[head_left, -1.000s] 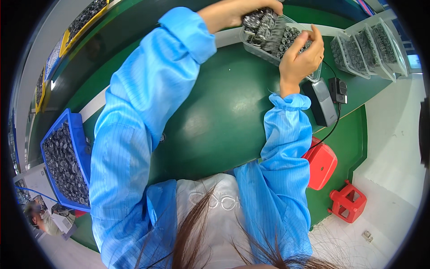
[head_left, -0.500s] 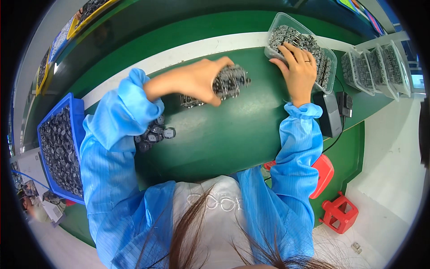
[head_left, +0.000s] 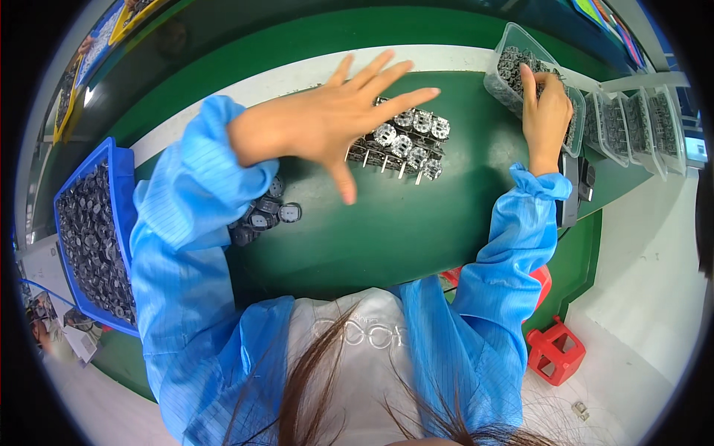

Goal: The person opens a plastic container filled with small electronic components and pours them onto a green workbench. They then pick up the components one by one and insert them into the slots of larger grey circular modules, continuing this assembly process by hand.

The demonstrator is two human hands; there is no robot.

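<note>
We see the left hand [head_left: 327,126] spread flat, grip released, just above a cluster of small black and silver parts [head_left: 401,145] near the far edge of the green bench [head_left: 387,230], probably to level them. The right hand [head_left: 547,111] reaches into a clear tray [head_left: 513,44] at the far right corner; whether its grip is clenched we cannot tell.

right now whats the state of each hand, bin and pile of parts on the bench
left hand: open, fingers spread flat above the loose parts, holding nothing
right hand: reaching into the clear bin, resting on its parts; its grip cannot be made out
pile of small grey parts: spread loose on the green mat
clear bin: open, holds parts
blue crate: open, full of dark round parts
dark round parts by left sleeve: small loose cluster on the mat
</note>
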